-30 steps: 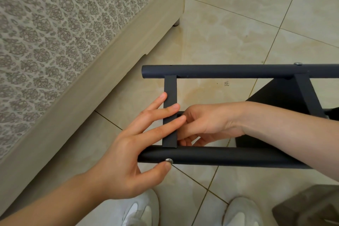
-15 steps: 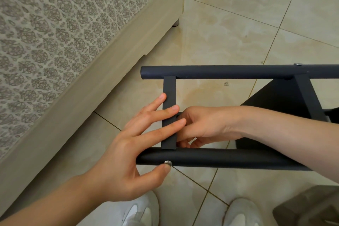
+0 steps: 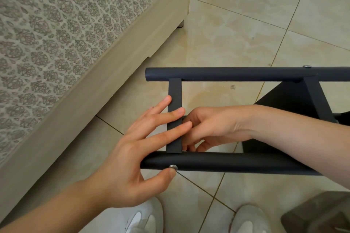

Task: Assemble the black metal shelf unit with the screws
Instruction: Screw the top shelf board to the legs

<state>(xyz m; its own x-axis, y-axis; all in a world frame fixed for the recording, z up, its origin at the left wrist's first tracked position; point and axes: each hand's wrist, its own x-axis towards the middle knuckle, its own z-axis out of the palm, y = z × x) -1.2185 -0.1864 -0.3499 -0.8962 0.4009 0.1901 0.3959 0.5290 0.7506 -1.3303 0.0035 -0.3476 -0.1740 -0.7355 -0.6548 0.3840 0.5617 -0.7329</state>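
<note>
**Holding the Screw Still on the Black Shelf Frame**

Lying on its side over the tiled floor (image 3: pixel 236 34): black shelf frame (image 3: pixel 284 98), with a near tube (image 3: pixel 236 162) at 6 o'clock, a far tube (image 3: pixel 246 73) at 12 o'clock, and a flat strip (image 3: pixel 175 91) joining the two.

Left hand (image 3: pixel 128 157), in from 7 o'clock: spread open, long fingers laid straight across the flat strip, thumb tip pressing the silver screw (image 3: pixel 173 167) into the near tube.

Right hand (image 3: pixel 214 128), in from 3 o'clock: tucked behind the strip with fingers curled. Maybe pinching a nut back there, but hidden, so cannot tell.

Ways to go wrong from here:
- Letting the thumb slip and dropping the screw out of its hole.
- Tipping the screw and getting it in crooked.
- Losing a small part down by the white shoes (image 3: pixel 144 217).
- Nipping a finger between strip and tube by letting the frame roll.
</note>
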